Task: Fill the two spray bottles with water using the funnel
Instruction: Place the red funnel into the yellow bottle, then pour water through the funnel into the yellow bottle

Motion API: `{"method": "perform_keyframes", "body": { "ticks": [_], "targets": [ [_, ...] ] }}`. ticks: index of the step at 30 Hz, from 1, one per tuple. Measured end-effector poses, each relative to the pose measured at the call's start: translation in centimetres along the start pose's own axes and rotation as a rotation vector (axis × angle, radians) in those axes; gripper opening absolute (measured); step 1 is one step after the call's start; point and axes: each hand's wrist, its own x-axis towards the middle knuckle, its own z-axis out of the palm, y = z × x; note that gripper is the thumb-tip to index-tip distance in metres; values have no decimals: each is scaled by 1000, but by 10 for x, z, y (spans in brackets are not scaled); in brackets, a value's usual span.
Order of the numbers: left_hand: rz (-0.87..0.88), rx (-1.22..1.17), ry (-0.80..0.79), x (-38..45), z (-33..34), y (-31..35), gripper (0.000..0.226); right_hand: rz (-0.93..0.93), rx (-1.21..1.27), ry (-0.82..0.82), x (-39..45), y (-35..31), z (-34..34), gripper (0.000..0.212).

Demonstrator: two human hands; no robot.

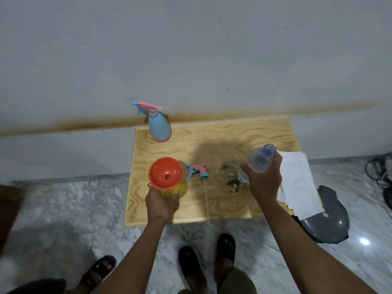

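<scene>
An orange funnel [165, 173] sits in the neck of a yellow spray bottle [177, 189], and my left hand [160, 203] grips that bottle's body on the wooden table [233, 134]. My right hand [265, 179] holds a clear plastic water bottle [261, 158] with its open mouth pointing up and to the right, apart from the funnel. A loose pink and blue spray head [198, 169] with its long tube lies on the table between my hands. A blue spray bottle [159, 127] with its pink head on stands at the table's back left corner.
White paper sheets [297, 181] lie on the table's right side. A dark stain and a small brown scrap [233, 184] mark the table's middle. A grey round object [331, 221] rests on the marble floor at right, cables further right. Feet in sandals stand below the table's front edge.
</scene>
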Motion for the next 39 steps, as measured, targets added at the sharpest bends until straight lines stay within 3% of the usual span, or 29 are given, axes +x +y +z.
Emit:
{"method": "perform_keyframes", "body": {
  "ticks": [4, 10, 12, 20, 25, 31, 39],
  "targets": [
    [-57, 19, -36, -4, -3, 4, 62, -18, 10, -16, 4, 1, 0, 76],
    [46, -118, -22, -24, -30, 1, 119, -97, 39, -77, 4, -3, -3, 68],
    [59, -172, 22, -34, -41, 3, 127, -152, 33, -118, 1, -5, -3, 68],
    [293, -60, 52, -35, -57, 39, 112, -500, 19, -304, -19, -43, 1, 74],
    [338, 17, 37, -27, -50, 41, 103, -720, -68, -535, -27, -73, 14, 77],
    [324, -48, 36, -24, -55, 37, 94, -824, -320, -751, -30, -94, 20, 78],
    [303, -86, -4, -25, -59, 39, 95, -821, -654, -859, -27, -103, 25, 77]
  ]
}}
